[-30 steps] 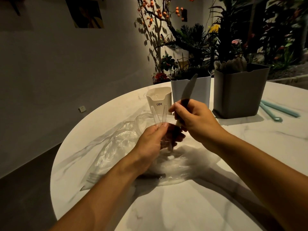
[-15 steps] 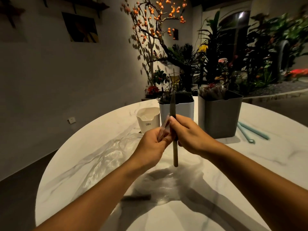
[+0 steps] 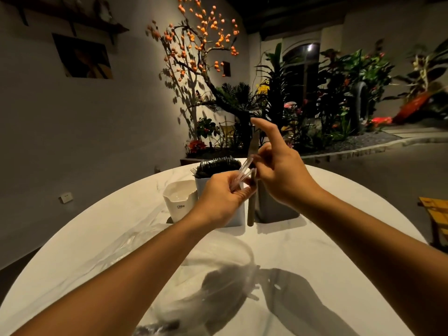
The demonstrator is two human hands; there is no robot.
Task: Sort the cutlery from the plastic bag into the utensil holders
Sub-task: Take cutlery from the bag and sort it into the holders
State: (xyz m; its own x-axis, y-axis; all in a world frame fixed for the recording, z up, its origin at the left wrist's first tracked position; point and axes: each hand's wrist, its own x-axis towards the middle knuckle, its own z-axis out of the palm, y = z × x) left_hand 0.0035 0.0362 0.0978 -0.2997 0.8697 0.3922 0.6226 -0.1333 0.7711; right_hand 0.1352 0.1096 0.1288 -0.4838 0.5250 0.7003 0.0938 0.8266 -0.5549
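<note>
**Clear cutlery plus knife, mid-frame: light, slick, brittle**

Your left hand (image 3: 221, 192) pinches a few clear plastic pieces (image 3: 243, 172) at centre frame. Your right hand (image 3: 278, 170) holds a dark-handled knife (image 3: 251, 207) upright with curled fingers, index finger raised.

Clear pieces look featherweight, thin, likely snap if bent; grip near the handle ends, don't squeeze. Knife looks stiffer and heavier; hold by the handle.

Holders sit just behind your hands: white cup (image 3: 178, 202), white holder (image 3: 238, 219), grey holder (image 3: 274, 212). Plastic bag (image 3: 135, 241) lies limp lower left.
</note>
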